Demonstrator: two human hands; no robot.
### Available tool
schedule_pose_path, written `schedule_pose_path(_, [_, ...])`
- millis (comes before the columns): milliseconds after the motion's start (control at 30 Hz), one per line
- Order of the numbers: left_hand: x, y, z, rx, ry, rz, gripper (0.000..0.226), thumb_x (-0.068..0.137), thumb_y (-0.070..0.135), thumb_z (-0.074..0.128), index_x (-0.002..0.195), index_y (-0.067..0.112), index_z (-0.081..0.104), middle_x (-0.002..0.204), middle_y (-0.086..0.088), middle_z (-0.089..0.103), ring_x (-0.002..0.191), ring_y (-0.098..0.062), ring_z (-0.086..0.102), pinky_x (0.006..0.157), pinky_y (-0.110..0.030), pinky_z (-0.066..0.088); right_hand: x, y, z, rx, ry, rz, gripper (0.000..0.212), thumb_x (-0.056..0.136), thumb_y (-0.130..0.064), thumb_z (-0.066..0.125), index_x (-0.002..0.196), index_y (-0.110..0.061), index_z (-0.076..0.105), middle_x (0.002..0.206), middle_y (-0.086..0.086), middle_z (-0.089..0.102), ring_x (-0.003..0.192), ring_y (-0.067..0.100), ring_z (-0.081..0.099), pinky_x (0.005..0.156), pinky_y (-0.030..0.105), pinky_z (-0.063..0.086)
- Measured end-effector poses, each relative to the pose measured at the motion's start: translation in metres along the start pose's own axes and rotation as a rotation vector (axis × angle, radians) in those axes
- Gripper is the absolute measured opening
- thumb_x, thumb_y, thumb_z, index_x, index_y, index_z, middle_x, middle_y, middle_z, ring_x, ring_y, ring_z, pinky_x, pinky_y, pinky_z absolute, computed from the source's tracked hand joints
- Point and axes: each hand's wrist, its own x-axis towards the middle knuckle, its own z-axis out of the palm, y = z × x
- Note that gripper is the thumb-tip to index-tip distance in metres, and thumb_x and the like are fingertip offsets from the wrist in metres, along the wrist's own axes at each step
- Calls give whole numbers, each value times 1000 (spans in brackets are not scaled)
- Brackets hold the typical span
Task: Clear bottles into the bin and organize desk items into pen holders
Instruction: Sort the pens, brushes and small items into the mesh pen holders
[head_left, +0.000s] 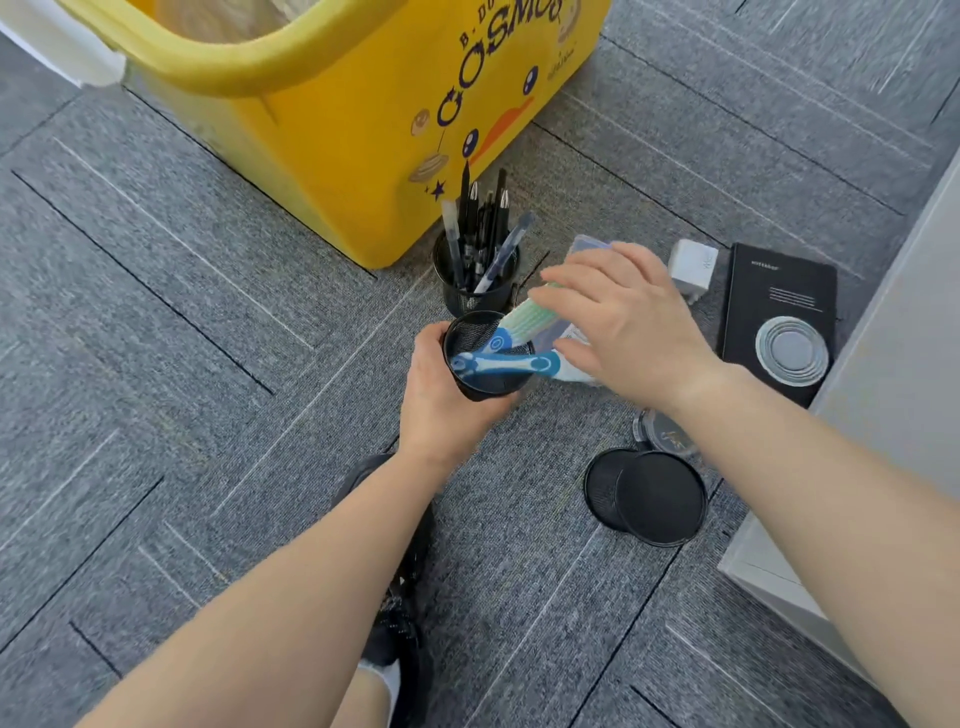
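My left hand (441, 400) grips a black mesh pen holder (480, 358), tilted toward the right above the grey carpet. Two blue-and-white tubes (511, 364) poke out of its mouth. My right hand (623, 322) hovers over the tubes' outer ends with its fingers spread, and I cannot tell whether it touches them. Just behind stands a second black mesh pen holder (475, 275) upright, filled with several black and blue pens. A yellow bin (332, 130) with a duck print stands behind that.
A black mesh holder (649, 496) lies on its side at lower right, a small round tin (665, 434) behind it. A black notebook (779, 306) carries a round metal disc (792, 351), with a white charger (693, 267) beside it. White furniture (883, 364) borders the right. My dark shoe (400, 613) is below.
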Motion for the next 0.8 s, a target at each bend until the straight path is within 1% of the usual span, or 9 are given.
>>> schedule_pose_path(133, [3,2,1,-21,14,-1,93,55,39,87,129,24,33,123,5,50,114,-10,52,98,-29,45,-11,4,1,119,2,165,56,81,-43,56,135,-26,50,145,0,46,134,26,39,111,44,23])
schedule_pose_path(233, [3,6,4,-50,28,-7,90,57,33,88,128,23,34,122,4,50,111,-7,52,92,-18,40,-16,5,1,504,-78,590,69,86,-49,59,145,-27,31,153,1,30,141,24,26,115,44,22])
schedule_pose_path(300, [3,7,5,-61,40,-3,89,57,29,89,127,22,34,121,3,49,109,-6,52,90,-14,38,-19,8,2,899,-231,909,82,80,-52,67,145,-23,28,149,0,33,136,21,35,109,39,30])
schedule_pose_path(333, [4,6,5,-56,43,1,88,58,29,89,127,22,34,121,3,49,110,-7,51,92,-16,39,-22,8,4,995,-378,991,84,78,-52,70,144,-21,30,147,0,37,132,19,40,105,35,34])
schedule_pose_path(400, [4,2,6,-35,40,-5,90,58,29,88,129,22,33,125,2,47,115,-10,49,100,-24,41,-34,4,11,882,-656,949,79,76,-43,74,141,-18,37,141,1,44,124,19,47,97,29,35])
schedule_pose_path(433, [4,0,5,-22,36,-16,93,59,31,88,133,22,31,130,1,45,121,-12,46,105,-29,39,-40,2,18,776,-697,901,75,75,-38,76,139,-18,42,140,2,44,123,21,47,97,29,36])
schedule_pose_path(567, [1,-5,4,33,5,-29,107,65,35,85,147,23,18,150,2,26,139,-14,27,116,-33,24,-49,-14,35,578,-632,816,68,75,-36,77,135,-26,47,136,4,38,127,28,37,105,41,35])
schedule_pose_path(700, [0,-5,4,57,0,-22,103,65,35,85,145,22,22,146,1,28,136,-14,29,115,-34,27,-43,-20,47,464,-585,810,54,80,-35,72,127,-21,49,127,7,43,119,29,41,96,42,39])
schedule_pose_path(800, [2,-5,6,2,61,-37,100,65,30,86,143,20,23,142,0,28,134,-15,31,114,-36,30,-44,-22,46,585,-509,813,40,80,-33,70,111,-26,47,112,5,52,103,29,51,87,41,45])
